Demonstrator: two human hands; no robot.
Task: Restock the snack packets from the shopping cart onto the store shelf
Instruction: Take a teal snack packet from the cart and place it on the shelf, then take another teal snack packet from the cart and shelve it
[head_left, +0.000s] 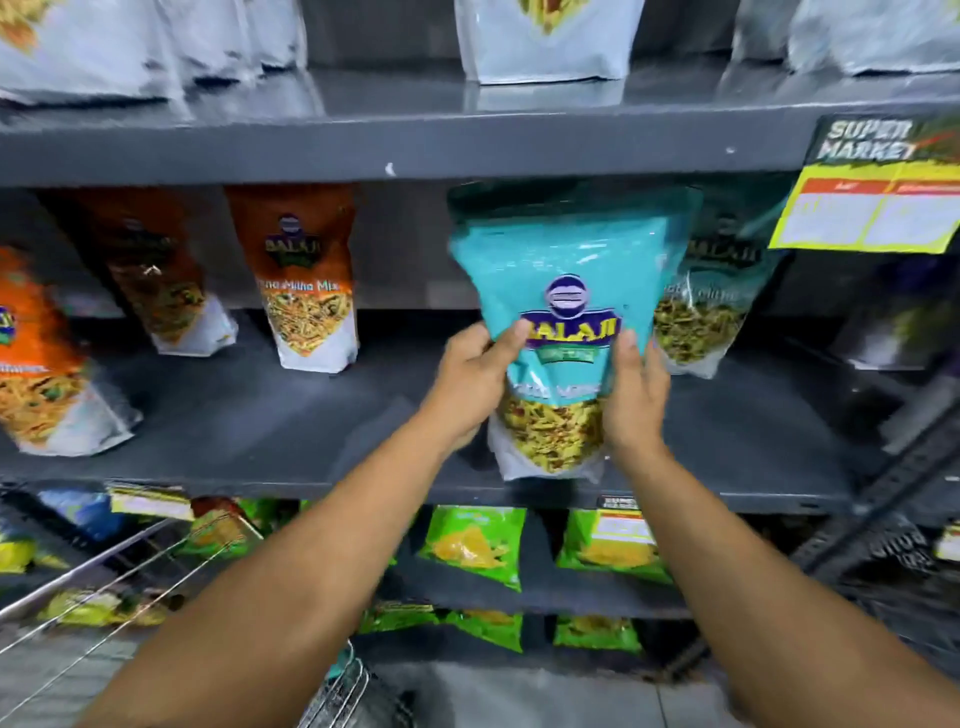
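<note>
A glossy teal "BALAJI" snack pouch (563, 332) is being gripped upright between the left hand (475, 384) and right hand (634, 400), its sides pinched.

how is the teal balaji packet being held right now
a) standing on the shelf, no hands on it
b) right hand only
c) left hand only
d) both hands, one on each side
d: the left hand and the right hand each grip a side of the teal Balaji packet.

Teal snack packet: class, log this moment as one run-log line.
step: shelving | left hand: grip on teal snack packet | right hand: grip on the packet | packet: upright, base at middle shelf front | neighbour: teal packet behind
</note>
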